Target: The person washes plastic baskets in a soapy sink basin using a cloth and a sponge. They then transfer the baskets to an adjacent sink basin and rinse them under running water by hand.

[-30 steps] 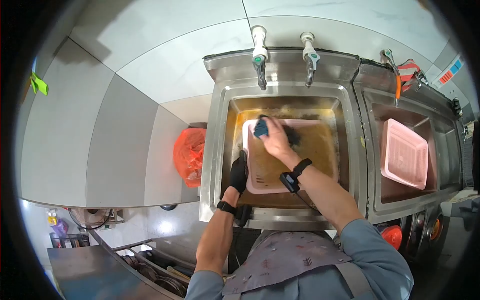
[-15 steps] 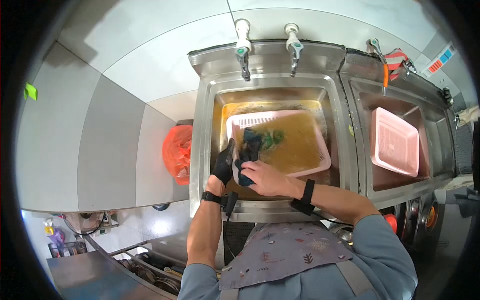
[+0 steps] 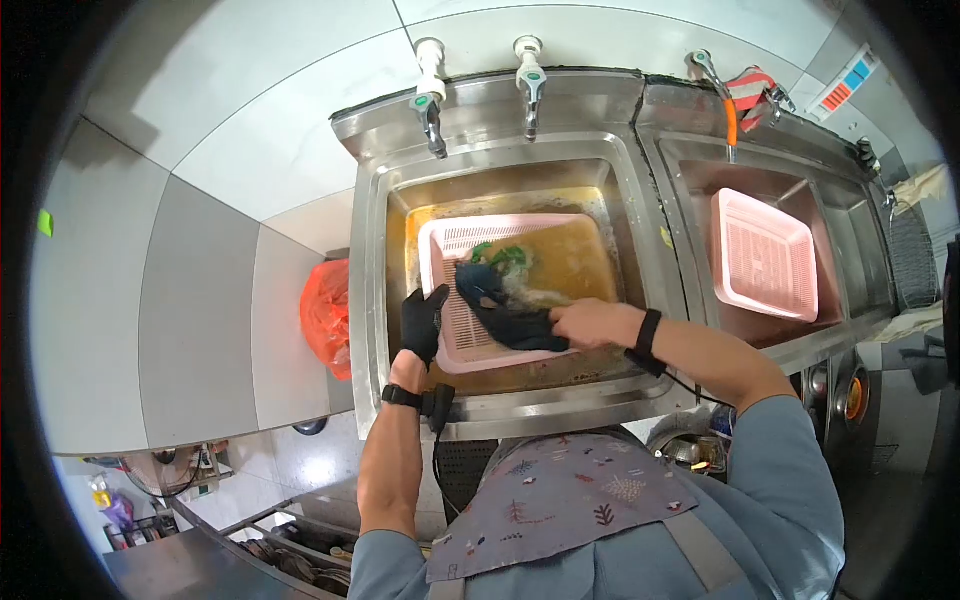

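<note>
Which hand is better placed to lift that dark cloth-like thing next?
Probably the right hand: its fingers grip one end of the dark cloth-like thing. The gloved left hand is at the pink basket's left rim instead.

Bright, mostly even indoor light washes a tiled wall [image 3: 300, 115], where a soft shadow darkens the upper left. Glare flares white on the floor [image 3: 323, 465] and sheen streaks the steel sink [image 3: 371, 300]. Slight blur softens the dark cloth [image 3: 515, 327] in the right hand [image 3: 592, 325]. Wide-angle distortion bends straight lines toward black, vignetted corners; the lower right falls dim.
</note>
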The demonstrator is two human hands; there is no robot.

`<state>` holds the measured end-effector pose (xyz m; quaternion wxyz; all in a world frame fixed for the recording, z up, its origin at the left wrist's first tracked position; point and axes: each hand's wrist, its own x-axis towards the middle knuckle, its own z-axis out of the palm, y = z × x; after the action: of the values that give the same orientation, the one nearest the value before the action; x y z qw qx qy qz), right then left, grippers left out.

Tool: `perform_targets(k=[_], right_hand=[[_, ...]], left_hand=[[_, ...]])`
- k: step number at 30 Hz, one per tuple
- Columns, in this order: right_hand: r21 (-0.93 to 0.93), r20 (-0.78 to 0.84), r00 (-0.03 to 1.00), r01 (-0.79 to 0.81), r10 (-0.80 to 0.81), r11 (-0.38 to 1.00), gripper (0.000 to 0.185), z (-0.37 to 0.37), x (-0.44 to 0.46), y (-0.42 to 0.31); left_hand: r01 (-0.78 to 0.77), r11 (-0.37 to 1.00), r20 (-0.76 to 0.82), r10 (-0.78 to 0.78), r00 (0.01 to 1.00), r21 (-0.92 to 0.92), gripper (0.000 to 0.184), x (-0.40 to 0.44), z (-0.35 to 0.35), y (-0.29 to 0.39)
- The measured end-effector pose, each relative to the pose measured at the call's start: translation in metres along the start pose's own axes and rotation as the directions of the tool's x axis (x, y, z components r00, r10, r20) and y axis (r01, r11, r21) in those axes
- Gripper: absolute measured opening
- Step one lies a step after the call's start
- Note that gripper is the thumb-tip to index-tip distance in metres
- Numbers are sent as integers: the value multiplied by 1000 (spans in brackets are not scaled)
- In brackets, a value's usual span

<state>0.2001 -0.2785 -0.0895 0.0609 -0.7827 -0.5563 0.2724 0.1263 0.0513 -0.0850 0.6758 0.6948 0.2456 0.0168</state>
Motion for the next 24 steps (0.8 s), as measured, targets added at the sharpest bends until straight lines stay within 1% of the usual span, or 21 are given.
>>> perform_targets(k=[1, 2, 3, 5, 6, 7, 8, 9, 10, 11, 12, 13, 14, 15, 16, 17, 19, 20, 22, 23, 24], right_hand=[[-42, 102, 990, -95, 99, 995, 18, 0, -3, 8], [-95, 196, 960, -185, 200, 978, 16, 0, -6, 16], [-98, 195, 962, -177, 193, 979, 16, -1, -8, 22], [-241, 193, 892, -360, 408, 901, 15, -5, -3, 33], [-244, 190, 897, -351, 399, 904, 15, -11, 4, 37], [-206, 77, 872, -461, 484, 863, 20, -14, 12, 41], [-151, -33, 824, -563, 565, 812, 26, -18, 20, 45], [31, -62, 766, -639, 640, 768, 34, -17, 32, 58], [34, -64, 768, -636, 637, 771, 34, -8, 48, 67], [310, -101, 630, -715, 770, 626, 39, 1, 70, 74], [565, -84, 471, -703, 878, 431, 44, 1, 88, 77], [699, -18, 536, -597, 844, 393, 54, -14, 90, 66], [701, -20, 539, -593, 842, 396, 54, -15, 109, 64], [777, -11, 462, -555, 887, 299, 57, -5, 136, 71], [842, 12, 381, -502, 924, 196, 61, -9, 151, 64], [843, 18, 385, -502, 923, 193, 61, -10, 160, 57], [847, -88, 460, -432, 883, 309, 70, -35, 159, 19], [794, -143, 493, -460, 858, 397, 72, -28, 171, 15], [699, -217, 622, -439, 753, 564, 68, -28, 172, -9], [702, -212, 622, -439, 754, 560, 68, -28, 172, -21], [619, -309, 662, -405, 683, 673, 68, -28, 173, -29]], left_hand=[[-32, 997, 3, 32, 999, 73, 31, -3, -2, 5], [-32, 997, -5, 33, 999, 72, 31, -5, -3, 11], [-41, 996, 5, 41, 999, 75, 32, -7, -4, 15], [-55, 995, 2, 55, 998, 83, 32, -8, -7, 20], [-64, 985, -10, 67, 998, 162, 32, -9, -5, 21], [-67, 968, -18, 74, 997, 242, 33, -11, -3, 21], [-65, 967, -21, 73, 997, 247, 33, -12, -3, 21], [-91, 957, 3, 94, 996, 274, 33, -15, -1, 30], [-116, 946, 31, 112, 993, 302, 34, -18, 1, 35], [-162, 927, 43, 157, 987, 338, 36, -16, 1, 33], [-167, 925, 40, 163, 986, 343, 36, -17, 5, 37], [-122, 925, 24, 122, 992, 361, 37, -22, 10, 41], [-78, 923, 5, 82, 997, 376, 38, -25, 13, 44], [-150, 904, 8, 160, 987, 401, 41, -15, 11, 23], [-148, 902, 5, 159, 987, 405, 41, -13, 11, 23], [-175, 878, 11, 190, 982, 445, 42, -13, 11, 21], [-191, 853, 18, 208, 978, 485, 43, -13, 13, 17], [-194, 865, 6, 216, 976, 462, 42, -13, 13, 16], [-208, 886, -17, 236, 972, 414, 42, -9, 14, 12], [-203, 886, -15, 231, 973, 417, 42, -6, 11, 6], [-282, 814, 15, 319, 948, 508, 42, 3, 5, -9]])
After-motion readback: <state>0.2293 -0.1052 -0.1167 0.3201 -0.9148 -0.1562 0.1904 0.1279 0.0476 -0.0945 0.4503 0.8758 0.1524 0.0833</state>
